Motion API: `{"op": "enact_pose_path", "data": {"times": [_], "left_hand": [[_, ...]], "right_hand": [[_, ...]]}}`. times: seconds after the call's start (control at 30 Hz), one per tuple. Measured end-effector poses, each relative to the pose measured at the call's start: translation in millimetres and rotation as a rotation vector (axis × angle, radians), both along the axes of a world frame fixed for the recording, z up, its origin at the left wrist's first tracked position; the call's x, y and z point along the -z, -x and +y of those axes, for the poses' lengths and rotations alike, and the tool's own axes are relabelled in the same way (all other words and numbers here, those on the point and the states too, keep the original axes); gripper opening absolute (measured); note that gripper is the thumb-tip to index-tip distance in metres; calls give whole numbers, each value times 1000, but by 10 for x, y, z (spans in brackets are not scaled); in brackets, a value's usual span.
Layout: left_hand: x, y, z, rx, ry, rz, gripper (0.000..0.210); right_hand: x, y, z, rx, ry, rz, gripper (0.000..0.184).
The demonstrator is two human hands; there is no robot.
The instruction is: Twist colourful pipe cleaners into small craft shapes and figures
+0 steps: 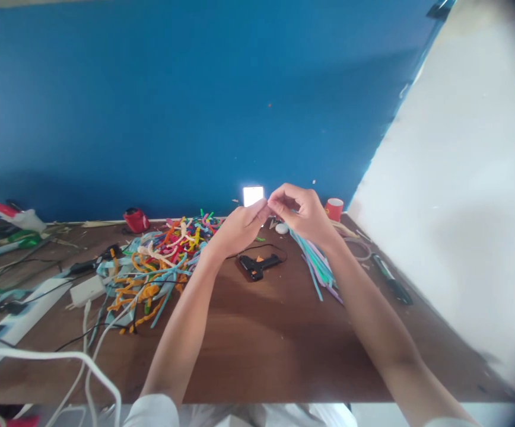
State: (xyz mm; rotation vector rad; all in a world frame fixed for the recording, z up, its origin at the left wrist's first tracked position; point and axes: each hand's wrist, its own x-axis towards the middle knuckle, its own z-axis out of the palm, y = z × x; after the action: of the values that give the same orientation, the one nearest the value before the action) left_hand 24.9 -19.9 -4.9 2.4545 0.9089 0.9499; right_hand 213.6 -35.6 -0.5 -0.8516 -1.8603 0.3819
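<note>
Desk (275,350): glue gun (256,268) well off front edge (279,400); LH (238,226), RH (302,210) pinched, contents unclear.

Exposure fairly bright overall, diffuse; source out of frame. Lit screen (251,195) just behind the hands (242,228) is blown to pure white, with bloom around it. White wall (457,178) right of the hands runs bright, low detail, shaded patch low down. Blue wall (195,107) beyond the hands is darker along its base at far left, soft shadow band at upper right. Worktop (257,350) below the hands mid-dark, faint soft shadows. Fingertip detail soft, far-left clutter (6,255) smeary. Wide-angle stretch toward edges; black vignette far right.
</note>
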Motion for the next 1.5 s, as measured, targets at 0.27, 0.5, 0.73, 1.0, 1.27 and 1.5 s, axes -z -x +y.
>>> {"op": "enact_pose_path", "data": {"times": [0.27, 0.5, 0.73, 1.0, 1.27, 1.5], "left_hand": [[-36, 0, 7, -52, -43, -33, 35], [-73, 26, 7, -19, -17, -31, 33], [-148, 80, -21, -29, 39, 5, 32], [-105, 288, 117, -94, 108, 15, 37], [-133, 318, 106, -5, 371, -638, 34], [-86, 225, 100, 210, 416, -803, 39]], "right_hand": [[2, -48, 47, 37, -28, -179, 28], [21, -54, 63, 35, -249, -258, 31], [68, -72, 105, 181, -238, -373, 34], [51, -232, 166, 284, -257, -356, 40], [52, -246, 140, 207, -239, -248, 49], [65, -226, 156, 161, -181, -87, 46]]}}
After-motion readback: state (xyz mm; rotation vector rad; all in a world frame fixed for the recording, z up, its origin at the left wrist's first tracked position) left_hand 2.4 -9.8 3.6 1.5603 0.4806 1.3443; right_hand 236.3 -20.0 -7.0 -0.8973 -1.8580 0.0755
